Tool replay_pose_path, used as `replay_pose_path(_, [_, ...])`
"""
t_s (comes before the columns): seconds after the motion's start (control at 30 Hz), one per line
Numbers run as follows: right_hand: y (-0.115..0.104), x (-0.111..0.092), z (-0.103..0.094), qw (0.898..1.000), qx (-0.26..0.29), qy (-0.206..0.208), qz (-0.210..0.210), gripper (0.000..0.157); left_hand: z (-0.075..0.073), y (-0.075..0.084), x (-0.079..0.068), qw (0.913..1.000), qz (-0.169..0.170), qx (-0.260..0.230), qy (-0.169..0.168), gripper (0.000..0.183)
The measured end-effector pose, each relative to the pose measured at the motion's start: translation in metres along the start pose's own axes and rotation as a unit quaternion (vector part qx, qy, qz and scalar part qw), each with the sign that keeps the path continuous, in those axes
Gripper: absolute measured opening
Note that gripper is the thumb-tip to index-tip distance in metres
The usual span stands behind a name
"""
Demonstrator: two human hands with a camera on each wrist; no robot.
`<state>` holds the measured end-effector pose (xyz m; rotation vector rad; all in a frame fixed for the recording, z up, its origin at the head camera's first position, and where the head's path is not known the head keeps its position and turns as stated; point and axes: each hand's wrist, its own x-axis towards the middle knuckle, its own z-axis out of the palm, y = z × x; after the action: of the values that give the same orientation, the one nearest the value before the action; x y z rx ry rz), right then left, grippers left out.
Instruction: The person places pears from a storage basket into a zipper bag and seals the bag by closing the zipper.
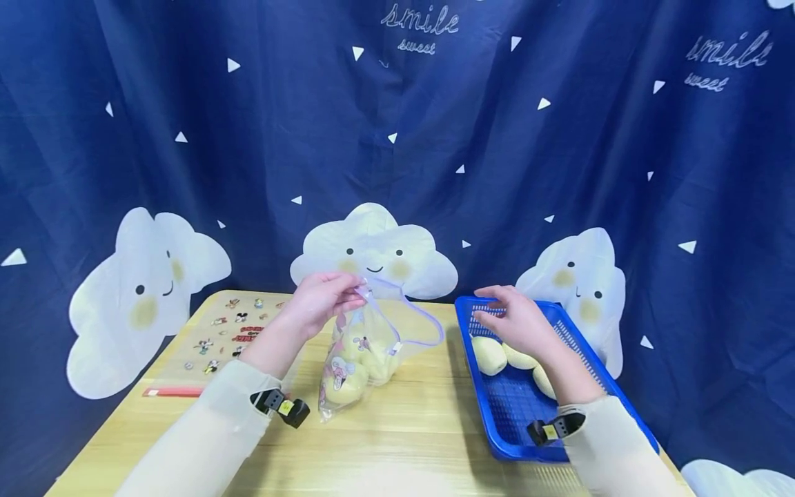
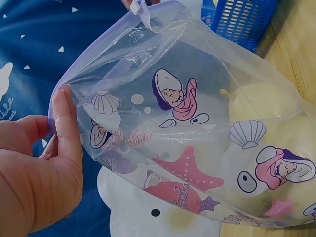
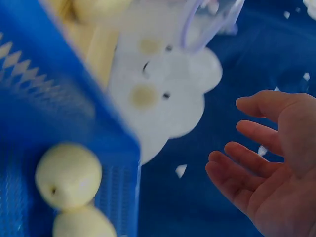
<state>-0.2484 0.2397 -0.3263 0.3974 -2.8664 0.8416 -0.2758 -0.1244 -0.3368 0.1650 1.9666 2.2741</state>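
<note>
My left hand [image 1: 323, 300] pinches the top edge of a clear zip bag [image 2: 173, 98] with a purple rim and a sea-life cartoon print. The bag's mouth gapes open towards the right, and pale yellow pears [image 1: 344, 386] sit in its lower part. Over the far end of a blue plastic basket [image 1: 484, 414] hovers my right hand [image 1: 518, 321], fingers spread and loosely bent. Nothing lies in its palm in the right wrist view. Below that hand, several more pears [image 1: 489, 355] lie in the basket; the forearm partly hides them.
Flat on the wooden table [image 1: 397, 449], at the left, lies another cartoon-printed bag [image 1: 217, 338] with a red strip [image 1: 174, 391] along its near edge. A dark blue curtain [image 1: 397, 172] with clouds hangs behind the table.
</note>
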Motion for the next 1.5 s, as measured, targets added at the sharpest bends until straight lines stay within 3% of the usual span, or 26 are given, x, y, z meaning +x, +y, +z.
replay_pose_path(0.23, [0.04,0.007,-0.003,0.999,-0.009,-0.022,0.036,0.048,-0.001,-0.003,0.0,1.0,-0.005,-0.005,0.003,0.038])
replay_pose_path(0.53, [0.074,0.013,0.002,0.994,-0.058,-0.065,0.063,0.053,-0.003,-0.004,0.0,0.9999,-0.009,-0.006,0.005,0.039])
replay_pose_path(0.83, [0.086,0.01,0.007,0.984,-0.092,-0.125,0.091,0.063,-0.005,-0.003,-0.003,0.9999,-0.012,-0.003,-0.002,0.038])
replay_pose_path(1.1, [0.096,0.005,0.014,0.975,-0.116,-0.143,0.123,0.068,-0.006,-0.003,-0.003,0.9999,-0.011,-0.008,-0.002,0.038])
replay_pose_path(1.5, [0.102,0.0,0.014,0.981,-0.115,-0.128,0.093,0.065,-0.004,-0.004,-0.003,0.9998,-0.018,-0.005,0.002,0.034])
